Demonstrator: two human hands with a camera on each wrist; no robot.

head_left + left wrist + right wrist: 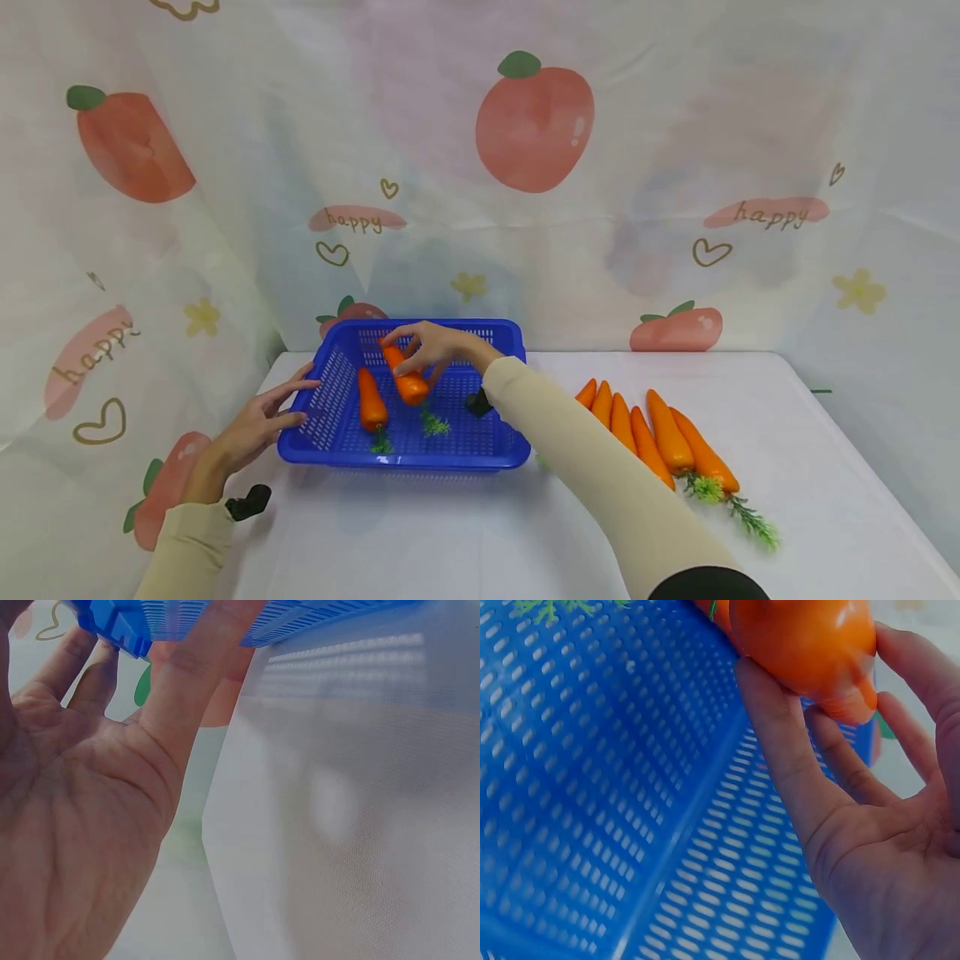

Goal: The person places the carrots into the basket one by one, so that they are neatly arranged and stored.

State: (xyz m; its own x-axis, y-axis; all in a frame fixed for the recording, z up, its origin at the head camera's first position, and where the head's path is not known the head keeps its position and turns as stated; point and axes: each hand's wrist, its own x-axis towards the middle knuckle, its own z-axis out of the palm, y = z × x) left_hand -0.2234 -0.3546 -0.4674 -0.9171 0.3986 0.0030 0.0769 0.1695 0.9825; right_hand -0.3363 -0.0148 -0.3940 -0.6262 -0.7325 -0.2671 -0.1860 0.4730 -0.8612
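Note:
My right hand [435,346] reaches into the blue plastic basket [330,457] and pinches a carrot [411,386] between thumb and fingers. In the right wrist view, the fingertips lie against that orange carrot [802,645]. To its left inside the basket is another carrot [372,402] with a green top. My left hand [258,425] touches the basket's left side, fingers spread and fairly straight. The left wrist view shows this hand [90,772] beneath the basket's edge [172,619]; where its fingertips meet the basket is partly hidden.
Several carrots [658,429] with green tops lie in a row on the white table [825,467] to the right, partly behind my right sleeve [577,450]. A fruit-printed cloth [435,150] hangs behind the table.

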